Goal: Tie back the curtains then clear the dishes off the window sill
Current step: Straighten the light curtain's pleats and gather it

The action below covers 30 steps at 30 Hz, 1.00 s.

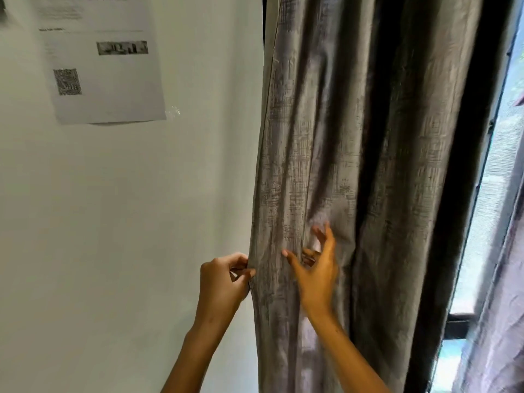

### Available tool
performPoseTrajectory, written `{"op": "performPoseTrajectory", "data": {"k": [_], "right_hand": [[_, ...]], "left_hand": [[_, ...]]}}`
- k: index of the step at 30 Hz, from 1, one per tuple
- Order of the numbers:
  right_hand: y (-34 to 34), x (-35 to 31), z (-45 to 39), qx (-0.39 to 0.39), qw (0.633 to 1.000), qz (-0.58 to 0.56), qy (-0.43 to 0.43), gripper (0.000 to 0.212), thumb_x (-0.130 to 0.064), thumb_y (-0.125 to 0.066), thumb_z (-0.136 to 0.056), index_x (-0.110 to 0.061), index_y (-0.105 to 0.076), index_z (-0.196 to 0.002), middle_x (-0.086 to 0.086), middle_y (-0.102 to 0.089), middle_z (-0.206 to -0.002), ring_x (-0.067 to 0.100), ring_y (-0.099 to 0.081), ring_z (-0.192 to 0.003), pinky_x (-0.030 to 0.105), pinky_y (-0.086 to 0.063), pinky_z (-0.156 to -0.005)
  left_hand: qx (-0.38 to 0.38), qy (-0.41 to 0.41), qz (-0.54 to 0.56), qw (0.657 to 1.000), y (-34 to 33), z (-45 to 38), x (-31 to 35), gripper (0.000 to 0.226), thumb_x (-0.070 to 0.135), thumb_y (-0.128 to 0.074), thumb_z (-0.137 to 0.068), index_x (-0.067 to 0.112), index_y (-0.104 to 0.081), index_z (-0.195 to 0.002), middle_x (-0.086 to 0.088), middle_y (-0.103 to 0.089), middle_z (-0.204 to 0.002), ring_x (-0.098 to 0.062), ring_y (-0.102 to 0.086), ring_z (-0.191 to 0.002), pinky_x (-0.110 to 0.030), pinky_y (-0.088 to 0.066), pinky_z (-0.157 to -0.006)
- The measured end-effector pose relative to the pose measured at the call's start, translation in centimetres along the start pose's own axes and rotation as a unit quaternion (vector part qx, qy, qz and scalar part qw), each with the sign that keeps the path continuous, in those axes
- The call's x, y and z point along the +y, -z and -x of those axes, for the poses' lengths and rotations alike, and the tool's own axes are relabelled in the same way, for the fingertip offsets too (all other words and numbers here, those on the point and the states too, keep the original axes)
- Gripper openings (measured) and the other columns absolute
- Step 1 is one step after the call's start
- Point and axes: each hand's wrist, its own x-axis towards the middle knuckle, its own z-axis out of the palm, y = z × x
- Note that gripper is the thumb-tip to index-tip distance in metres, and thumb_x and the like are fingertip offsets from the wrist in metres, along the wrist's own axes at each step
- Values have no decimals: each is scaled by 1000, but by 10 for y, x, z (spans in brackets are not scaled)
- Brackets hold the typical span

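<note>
A sheet of paper [105, 61] is stuck on the white wall [119, 211] at the upper left, its top edge cut off by the frame. It carries a square QR-type code at its lower left, a small grey photo strip near the middle and several lines of print, but the print is too blurred to read; no brand or word can be made out. A scrap of clear tape glints just beside the sheet's lower right corner.

The grey curtain [348, 143] hangs gathered in heavy folds from the top of the view down past the bottom edge, filling the middle and right. Its left hem lies against the wall. The left hand [224, 279] pinches that hem between thumb and curled fingers, at the lower middle of the view. The right hand [314, 268] is just to the right of it, in front of the folds, fingers spread and bent; it is smeared by motion, so I cannot tell whether the fingertips grip any cloth or only touch it.

To the right of the curtain a dark window frame [465, 171] runs top to bottom, and beyond it a bright strip of glass shows washed-out outdoor light. A second piece of greyish cloth [493, 321] is cut off at the lower right edge. Any tie-back, the window sill and the dishes cannot be made out here.
</note>
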Motion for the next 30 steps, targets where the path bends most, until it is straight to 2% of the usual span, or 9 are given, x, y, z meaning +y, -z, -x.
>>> {"op": "performPoseTrajectory", "data": {"k": [5,9,11,13,17,22,24,27,30], "right_hand": [[2,-5,17,40,988,110,96,44,-6,-71,-82,-11,-58,-124,0,-59,-122,14,-59,-110,37,-53,-93],[13,-4,48,-16,979,161,126,45,2,-66,-82,-13,-61,-125,-7,-54,-125,12,-56,-112,23,-45,-100],[19,-10,61,-56,980,162,98,28,-13,-62,-89,-27,-67,-113,-5,-61,-121,12,-60,-107,18,-45,-96],[19,-15,70,-123,963,222,86,14,-37,-58,-92,-41,-66,-103,-11,-66,-110,9,-64,-100,27,-51,-90],[19,-9,79,-150,971,172,73,36,-72,-49,-80,-49,-59,-106,-17,-65,-106,8,-64,-101,40,-51,-93],[20,-11,83,-194,945,240,111,30,-63,-43,-88,-55,-53,-115,-22,-58,-124,4,-54,-118,42,-43,-104],[24,-18,84,-142,953,234,133,35,-57,-38,-93,-50,-54,-123,-13,-41,-145,12,-35,-137,47,-26,-115],[34,-24,77,-19,949,237,208,37,-46,-47,-91,-40,-57,-126,5,-22,-157,28,-10,-146,49,-2,-118],[36,-32,70,50,964,223,133,77,-51,-54,-86,-27,-20,-150,7,2,-160,28,4,-147,52,-1,-115]], "left_hand": [[53,-4,8,999,-8,5,-1,23,39,-70,-74,16,-73,-79,9,-70,-67,-8,-67,-62,-23,-58,-60],[91,-27,13,995,-19,16,3,7,26,-73,-78,20,-72,-75,15,-68,-62,-4,-66,-61,-12,-51,-56],[92,-31,31,995,-22,19,6,7,21,-75,-77,27,-71,-77,24,-67,-63,0,-66,-61,-8,-50,-57],[85,-31,56,994,-26,21,6,15,15,-75,-77,29,-72,-82,28,-68,-67,2,-67,-63,-11,-53,-62],[78,-7,117,990,-30,30,4,19,14,-73,-78,17,-74,-96,19,-73,-81,-1,-70,-76,-13,-54,-70],[98,-5,95,991,-29,33,7,18,20,-79,-73,19,-75,-91,16,-73,-76,1,-69,-68,-10,-53,-67],[107,-2,79,991,-26,31,6,14,18,-78,-74,23,-74,-86,18,-71,-71,1,-68,-64,-15,-55,-64],[93,-2,67,993,-18,28,1,13,18,-78,-76,27,-72,-83,14,-72,-72,-2,-69,-65,-25,-60,-65],[90,11,75,993,-13,27,-1,14,18,-78,-74,20,-73,-87,10,-73,-76,-5,-70,-69,-29,-60,-69]]}}
